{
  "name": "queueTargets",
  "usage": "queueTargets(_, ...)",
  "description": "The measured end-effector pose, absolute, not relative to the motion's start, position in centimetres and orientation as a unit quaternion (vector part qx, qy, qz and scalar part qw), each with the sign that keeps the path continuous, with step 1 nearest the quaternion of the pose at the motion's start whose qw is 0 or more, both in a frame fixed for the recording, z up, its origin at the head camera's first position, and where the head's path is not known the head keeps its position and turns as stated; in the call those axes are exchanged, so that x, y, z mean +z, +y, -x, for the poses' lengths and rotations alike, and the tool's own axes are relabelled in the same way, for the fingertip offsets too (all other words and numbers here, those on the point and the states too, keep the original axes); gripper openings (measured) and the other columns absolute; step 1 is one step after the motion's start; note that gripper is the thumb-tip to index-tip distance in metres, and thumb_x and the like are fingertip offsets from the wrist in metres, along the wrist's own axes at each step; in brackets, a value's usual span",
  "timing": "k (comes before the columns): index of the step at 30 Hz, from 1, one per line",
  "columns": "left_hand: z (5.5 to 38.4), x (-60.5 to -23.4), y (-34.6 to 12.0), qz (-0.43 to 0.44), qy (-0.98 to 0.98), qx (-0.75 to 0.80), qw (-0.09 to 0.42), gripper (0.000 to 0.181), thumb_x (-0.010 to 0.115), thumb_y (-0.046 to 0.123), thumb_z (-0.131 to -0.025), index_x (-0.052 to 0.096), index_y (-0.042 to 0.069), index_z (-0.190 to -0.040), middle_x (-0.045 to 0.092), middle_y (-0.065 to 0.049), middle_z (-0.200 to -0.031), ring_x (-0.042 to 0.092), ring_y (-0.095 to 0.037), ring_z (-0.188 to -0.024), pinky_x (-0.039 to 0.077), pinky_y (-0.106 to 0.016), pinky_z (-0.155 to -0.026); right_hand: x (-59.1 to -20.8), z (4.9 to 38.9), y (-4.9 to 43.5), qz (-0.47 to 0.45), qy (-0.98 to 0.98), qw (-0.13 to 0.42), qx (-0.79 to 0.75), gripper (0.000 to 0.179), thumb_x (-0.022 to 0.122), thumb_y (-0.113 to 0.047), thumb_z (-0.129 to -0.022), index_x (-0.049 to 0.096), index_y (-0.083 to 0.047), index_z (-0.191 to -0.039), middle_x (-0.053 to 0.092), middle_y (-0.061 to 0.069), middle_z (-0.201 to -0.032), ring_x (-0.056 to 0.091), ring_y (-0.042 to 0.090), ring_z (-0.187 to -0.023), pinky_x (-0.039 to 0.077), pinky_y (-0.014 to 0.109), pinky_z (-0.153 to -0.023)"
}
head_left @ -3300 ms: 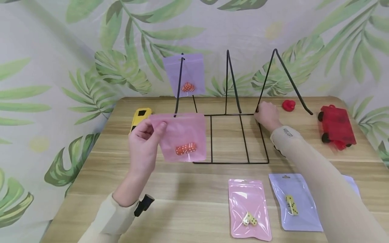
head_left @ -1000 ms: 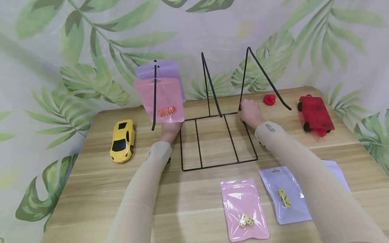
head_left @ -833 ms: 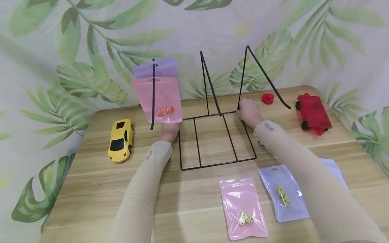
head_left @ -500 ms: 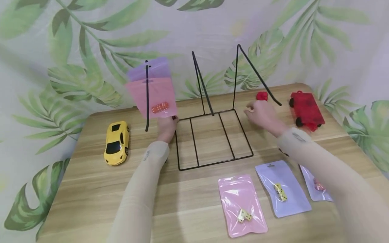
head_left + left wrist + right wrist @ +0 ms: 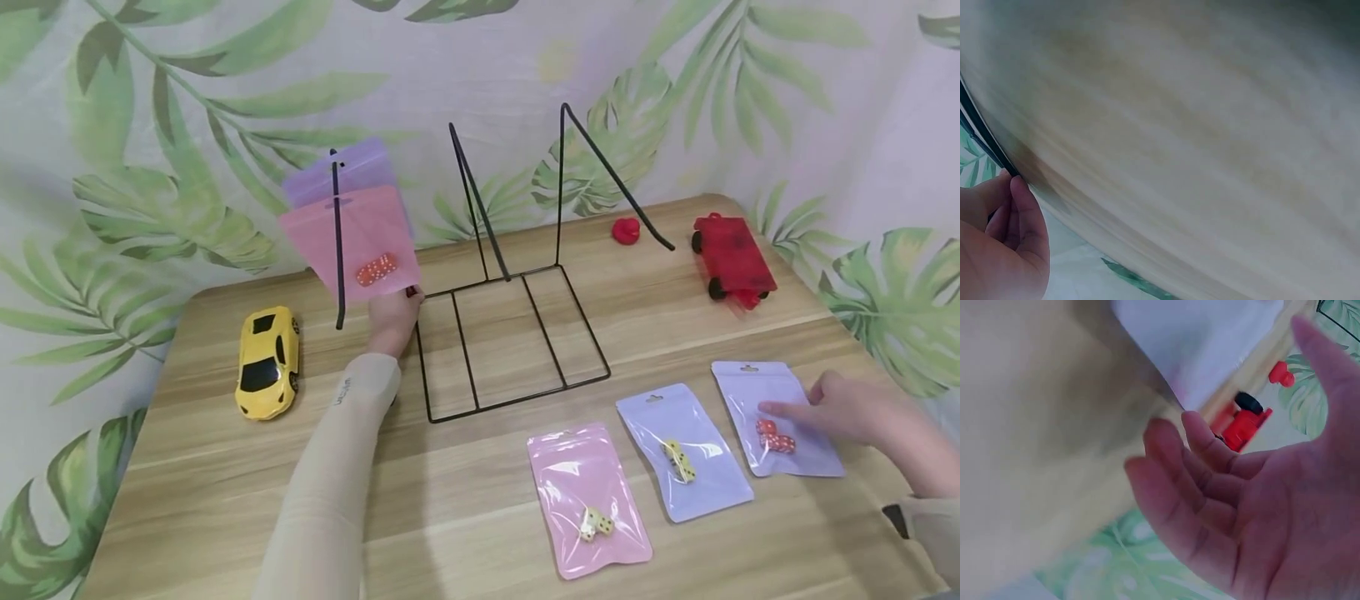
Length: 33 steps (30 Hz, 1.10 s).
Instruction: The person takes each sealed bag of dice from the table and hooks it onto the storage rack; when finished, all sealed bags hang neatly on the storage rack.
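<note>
My left hand (image 5: 393, 323) pinches the black wire rack (image 5: 542, 327) at its back left corner; the left wrist view has its fingertips on the dark wire. From the rack's left hook hang a pink zip bag (image 5: 311, 233) with orange dice and, behind it, a purple zip bag (image 5: 375, 162). Over at the right, my right hand (image 5: 862, 408) hovers at the edge of a lilac zip bag (image 5: 738, 387) with red dice. Its fingers are spread and loosely bent in the right wrist view, holding nothing. Another lilac bag (image 5: 705, 479) and a pink bag (image 5: 566, 475), both with yellowish dice, lie flat nearby.
A yellow toy car (image 5: 268, 362) stands left of the rack. Behind the rack's right side sit a small red toy (image 5: 626, 231) and a red toy vehicle (image 5: 735, 254). The middle and right hooks bear no bags. A leaf-print cloth (image 5: 480, 67) hangs behind the table.
The pink bag went from my left hand onto the left hook, and that hand took hold of the rack. My right hand let go of the rack and moved right and nearer, to the lilac bag.
</note>
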<state>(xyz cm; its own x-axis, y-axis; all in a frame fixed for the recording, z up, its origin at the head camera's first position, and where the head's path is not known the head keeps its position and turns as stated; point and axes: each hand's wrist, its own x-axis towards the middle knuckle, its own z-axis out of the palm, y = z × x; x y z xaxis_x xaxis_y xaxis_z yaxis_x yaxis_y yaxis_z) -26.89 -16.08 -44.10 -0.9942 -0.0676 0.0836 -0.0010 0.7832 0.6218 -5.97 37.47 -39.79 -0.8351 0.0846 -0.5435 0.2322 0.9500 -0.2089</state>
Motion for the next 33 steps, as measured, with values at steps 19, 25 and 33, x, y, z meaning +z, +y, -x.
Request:
queueTargets(19,27.1,-44.4,-16.3,-0.004,-0.944,-0.327,0.043,0.015,0.06,0.009,-0.095,0.063,0.001,-0.108,0.064,-0.018,-0.108,0.059,-0.032,-0.1,0.051,-0.044,-0.095,-42.3,4.2,40.1,-0.12,0.945,0.103,-0.286,0.073,0.067,-0.035,-0.091,0.041,0.023,-0.126,0.057,0.04,-0.105,0.058,0.018,-0.081,0.042,0.023,-0.062)
queueTargets(25,27.2,-44.4,-16.2,-0.015,-0.943,-0.33,0.032,0.009,0.059,0.007,-0.095,0.063,0.005,-0.102,0.063,-0.013,-0.099,0.057,-0.026,-0.09,0.052,-0.04,-0.086,-38.2,2.9,38.0,-0.04,0.914,0.027,-0.402,0.021,0.057,-0.012,-0.099,0.058,-0.007,-0.119,0.068,-0.02,-0.086,0.057,-0.014,-0.073,0.049,0.013,-0.057)
queueTargets(33,27.5,-45.0,-16.4,-0.023,-0.946,-0.321,0.044,0.031,0.06,0.016,-0.094,0.055,0.001,-0.121,0.059,-0.018,-0.123,0.055,-0.033,-0.116,0.044,-0.044,-0.11,-31.8,3.6,27.3,0.265,0.792,-0.015,-0.55,0.047,0.055,0.024,-0.084,0.068,-0.008,-0.115,0.075,-0.011,-0.107,0.071,0.002,-0.089,0.058,0.016,-0.071)
